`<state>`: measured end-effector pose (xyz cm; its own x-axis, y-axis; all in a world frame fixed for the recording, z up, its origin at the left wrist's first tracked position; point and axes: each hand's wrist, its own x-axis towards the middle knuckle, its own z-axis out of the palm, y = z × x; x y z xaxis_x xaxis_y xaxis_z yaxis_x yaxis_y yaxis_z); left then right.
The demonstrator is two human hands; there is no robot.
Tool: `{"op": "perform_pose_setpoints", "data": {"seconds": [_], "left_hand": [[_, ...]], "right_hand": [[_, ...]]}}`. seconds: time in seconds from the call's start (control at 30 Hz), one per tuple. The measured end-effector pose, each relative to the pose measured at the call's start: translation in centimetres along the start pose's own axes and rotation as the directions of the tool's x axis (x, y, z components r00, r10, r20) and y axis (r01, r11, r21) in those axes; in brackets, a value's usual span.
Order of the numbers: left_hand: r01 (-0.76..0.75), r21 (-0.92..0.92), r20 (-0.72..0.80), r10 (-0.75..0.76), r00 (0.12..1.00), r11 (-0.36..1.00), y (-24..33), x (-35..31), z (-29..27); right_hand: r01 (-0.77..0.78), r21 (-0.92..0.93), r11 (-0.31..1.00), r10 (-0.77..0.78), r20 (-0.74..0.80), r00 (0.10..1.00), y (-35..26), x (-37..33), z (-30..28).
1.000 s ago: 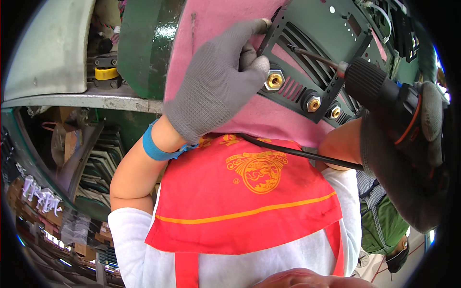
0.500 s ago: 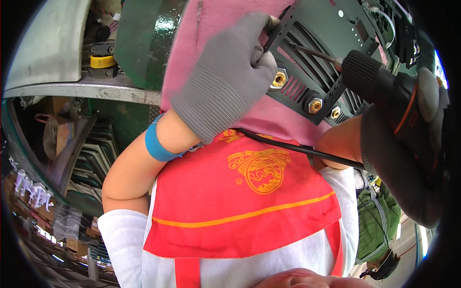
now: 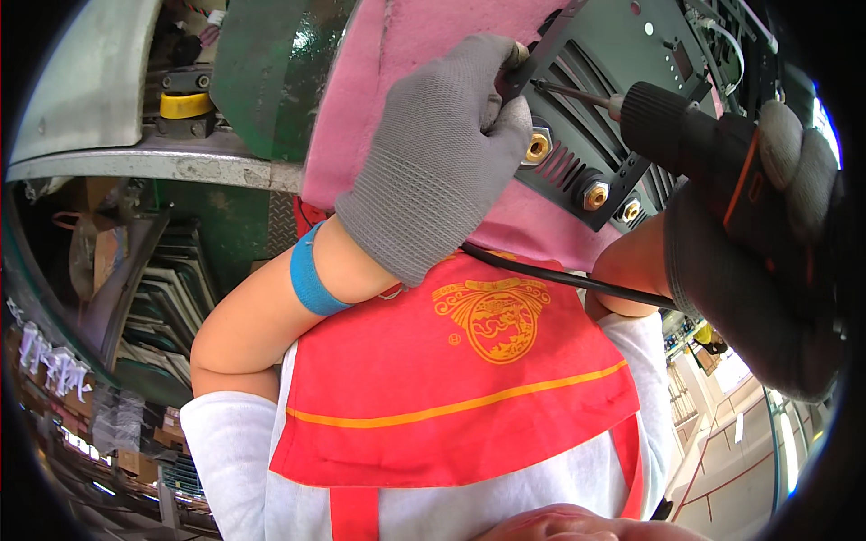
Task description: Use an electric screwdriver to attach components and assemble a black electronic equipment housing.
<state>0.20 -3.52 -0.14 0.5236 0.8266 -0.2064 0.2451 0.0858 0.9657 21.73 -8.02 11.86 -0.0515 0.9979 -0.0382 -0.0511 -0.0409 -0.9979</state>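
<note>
My left hand (image 3: 442, 153), in a grey knit glove, is closed at the left edge of a dark metal housing (image 3: 622, 45). Its thumb and fingertips pinch near a perforated edge strip (image 3: 544, 50); any small part between them is hidden. Wrapped round a black electric screwdriver (image 3: 672, 126) is my gloved right hand (image 3: 767, 270). The screwdriver lies nearly level, and its thin bit points left, the tip at the edge strip beside my left fingertips. Brass fittings with hex nuts (image 3: 538, 146) sit along the housing's near side.
Pink padding (image 3: 347, 135) lies under the housing. A black cord (image 3: 577, 283) runs from the screwdriver across my red apron (image 3: 451, 397). At left are a metal-edged bench (image 3: 225, 171), a yellow-banded part (image 3: 185, 105) and stacked panels (image 3: 171, 298) below.
The screwdriver has shifted left, bringing its bit tip from over the slots to the edge strip. My left hand has moved slightly right and down. A person in green at lower right has left view.
</note>
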Motion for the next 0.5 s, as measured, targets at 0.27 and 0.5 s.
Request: {"op": "perform_pose_setpoints", "data": {"seconds": [0.27,0.5], "left_hand": [[-0.002,0.000,0.000,0.002,1.000,1.000,0.1,0.0,0.0],[-0.029,-0.020,-0.055,0.028,0.998,0.999,-0.2,0.1,0.3]], "right_hand": [[-0.021,-0.014,1.000,0.021,-0.004,1.000,0.9,1.6,2.4],[-0.013,-0.061,0.998,0.018,0.084,0.996,1.0,2.4,2.4]]}}
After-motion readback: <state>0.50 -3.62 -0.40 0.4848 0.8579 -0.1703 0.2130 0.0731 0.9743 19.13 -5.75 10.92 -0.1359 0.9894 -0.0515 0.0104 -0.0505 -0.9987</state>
